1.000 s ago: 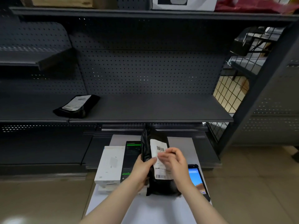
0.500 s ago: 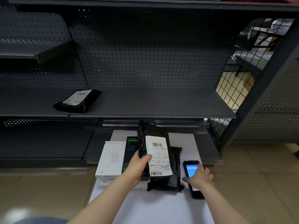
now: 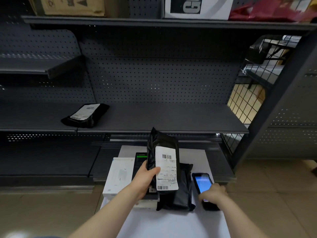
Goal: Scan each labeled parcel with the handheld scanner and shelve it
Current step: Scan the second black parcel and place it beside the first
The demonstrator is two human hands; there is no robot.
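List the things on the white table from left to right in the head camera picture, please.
White box → left hand → labelled black parcel in that hand → scanner with the right hand on it.

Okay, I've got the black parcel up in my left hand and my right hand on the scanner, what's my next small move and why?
Probably lift the scanner off the white table and aim it at the barcode. Your right hand grips it while it lies flat there, screen lit, and your left hand holds the black parcel upright with its label facing you.
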